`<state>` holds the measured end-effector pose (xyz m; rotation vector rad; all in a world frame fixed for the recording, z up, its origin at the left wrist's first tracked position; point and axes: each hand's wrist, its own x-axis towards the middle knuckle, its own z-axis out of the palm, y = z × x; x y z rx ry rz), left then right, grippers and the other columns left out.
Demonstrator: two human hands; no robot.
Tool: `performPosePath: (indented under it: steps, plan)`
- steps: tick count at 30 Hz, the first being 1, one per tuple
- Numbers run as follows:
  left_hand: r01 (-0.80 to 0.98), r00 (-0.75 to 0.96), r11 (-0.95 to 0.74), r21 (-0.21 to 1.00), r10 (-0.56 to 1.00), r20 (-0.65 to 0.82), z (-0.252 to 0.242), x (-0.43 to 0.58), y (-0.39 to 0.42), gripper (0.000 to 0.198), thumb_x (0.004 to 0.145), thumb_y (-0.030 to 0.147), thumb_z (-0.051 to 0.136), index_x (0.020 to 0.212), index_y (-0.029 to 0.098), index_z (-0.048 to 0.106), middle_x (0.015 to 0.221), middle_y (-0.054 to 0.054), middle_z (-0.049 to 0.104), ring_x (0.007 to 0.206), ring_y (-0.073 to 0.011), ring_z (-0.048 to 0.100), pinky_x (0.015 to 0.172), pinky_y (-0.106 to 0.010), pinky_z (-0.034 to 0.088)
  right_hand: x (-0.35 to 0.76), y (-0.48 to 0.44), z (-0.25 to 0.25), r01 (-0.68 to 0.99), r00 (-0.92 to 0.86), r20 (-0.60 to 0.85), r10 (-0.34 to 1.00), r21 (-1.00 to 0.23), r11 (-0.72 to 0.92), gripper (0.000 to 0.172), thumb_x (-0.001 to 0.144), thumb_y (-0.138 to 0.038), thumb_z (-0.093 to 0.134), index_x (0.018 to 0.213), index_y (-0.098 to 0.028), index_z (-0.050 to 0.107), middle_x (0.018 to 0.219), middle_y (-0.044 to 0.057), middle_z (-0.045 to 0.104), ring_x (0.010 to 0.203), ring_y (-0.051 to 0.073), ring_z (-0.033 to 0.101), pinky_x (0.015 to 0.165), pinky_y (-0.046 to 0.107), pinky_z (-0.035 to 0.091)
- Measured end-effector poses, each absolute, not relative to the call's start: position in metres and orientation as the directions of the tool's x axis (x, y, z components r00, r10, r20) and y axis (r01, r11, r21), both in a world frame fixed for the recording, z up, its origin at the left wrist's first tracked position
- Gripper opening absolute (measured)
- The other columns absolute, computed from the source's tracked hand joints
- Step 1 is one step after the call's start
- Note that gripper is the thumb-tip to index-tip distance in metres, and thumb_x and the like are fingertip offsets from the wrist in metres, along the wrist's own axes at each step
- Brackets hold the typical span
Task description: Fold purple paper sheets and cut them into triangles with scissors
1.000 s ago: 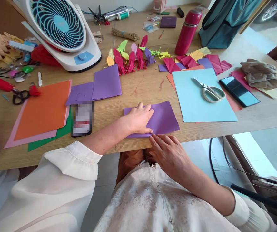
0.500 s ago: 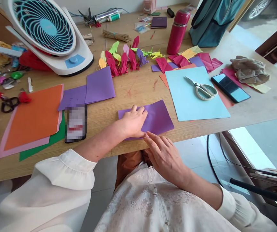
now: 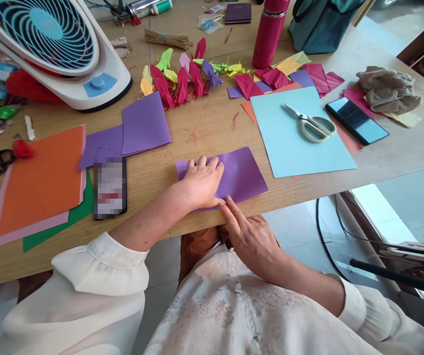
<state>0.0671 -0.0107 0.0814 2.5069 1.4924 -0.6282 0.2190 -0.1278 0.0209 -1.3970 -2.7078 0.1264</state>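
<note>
A folded purple paper sheet (image 3: pixel 241 172) lies at the near edge of the wooden table (image 3: pixel 204 133). My left hand (image 3: pixel 201 183) lies flat on its left part, fingers stretched out, pressing it down. My right hand (image 3: pixel 250 236) is at the table edge just below it, fingers extended, with the index fingertip touching the sheet's near edge beside my left thumb. Neither hand grips anything.
A light blue sheet (image 3: pixel 300 143) carries white scissors (image 3: pixel 313 125). A phone (image 3: pixel 110 187) lies left of the purple sheet, next to orange paper (image 3: pixel 41 177). More purple sheets (image 3: pixel 137 128), several folded paper figures (image 3: pixel 185 79), a desk fan (image 3: pixel 52 49), a red bottle (image 3: pixel 267 34) and a dark phone (image 3: pixel 356 127) stand farther back.
The view has tilted down and shifted a little. My right hand slid left along the sheet's near edge toward my left thumb; my left hand stays pressed on the paper.
</note>
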Motion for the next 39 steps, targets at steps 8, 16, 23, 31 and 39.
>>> performPosePath:
  steps: [8,16,23,31,39]
  plan:
    - [0.87,0.414,-0.488,-0.071,0.801,-0.432,0.081,0.068,-0.01,0.092,0.077,0.06,0.074,0.148,0.012,0.04,0.157,-0.023,0.037,0.136,-0.0445,0.039,0.106,-0.055,0.037,0.229,-0.132,0.021,0.916,-0.398,0.001,0.917,0.044,0.398,0.065,0.101,-0.041,0.046,0.158,-0.014,0.036,0.159,0.03,0.033,0.071,0.022,0.073,0.059,0.035,0.056]
    - [0.872,0.408,-0.483,-0.08,0.808,-0.425,0.081,0.068,-0.01,0.099,0.073,0.064,0.076,0.149,0.013,0.039,0.156,-0.022,0.038,0.135,-0.0436,0.04,0.109,-0.054,0.034,0.271,-0.136,0.043,0.958,-0.285,0.064,0.956,0.015,0.285,0.07,0.104,-0.044,0.037,0.158,-0.001,0.027,0.155,0.025,0.045,0.075,0.025,0.071,0.058,0.037,0.052]
    - [0.875,0.408,-0.479,-0.068,0.806,-0.428,0.083,0.068,-0.011,0.09,0.08,0.057,0.071,0.151,0.013,0.037,0.159,-0.021,0.036,0.14,-0.0439,0.035,0.11,-0.055,0.033,0.247,-0.122,0.029,0.792,-0.582,0.145,0.8,-0.125,0.598,0.07,0.104,-0.041,0.041,0.163,-0.012,0.018,0.166,0.017,0.03,0.149,0.034,0.033,0.117,0.056,0.03]
    - [0.878,0.42,-0.477,-0.046,0.812,-0.406,0.078,0.066,-0.01,0.1,0.072,0.065,0.077,0.149,0.014,0.04,0.159,-0.022,0.036,0.137,-0.0451,0.038,0.11,-0.057,0.033,0.266,-0.108,0.032,0.86,-0.49,0.125,0.863,-0.09,0.502,0.063,0.104,-0.042,0.041,0.145,0.006,0.047,0.154,0.03,0.044,0.147,0.039,0.039,0.12,0.059,0.027]
    - [0.877,0.45,-0.481,-0.001,0.821,-0.352,0.074,0.059,-0.012,0.101,0.072,0.063,0.078,0.149,0.009,0.04,0.15,-0.023,0.046,0.133,-0.0434,0.043,0.109,-0.059,0.035,0.216,0.008,0.013,0.677,-0.615,0.178,0.768,-0.379,0.631,0.057,0.092,-0.002,0.034,0.148,0.002,0.045,0.157,0.023,0.043,0.148,0.026,0.042,0.12,0.045,0.036]
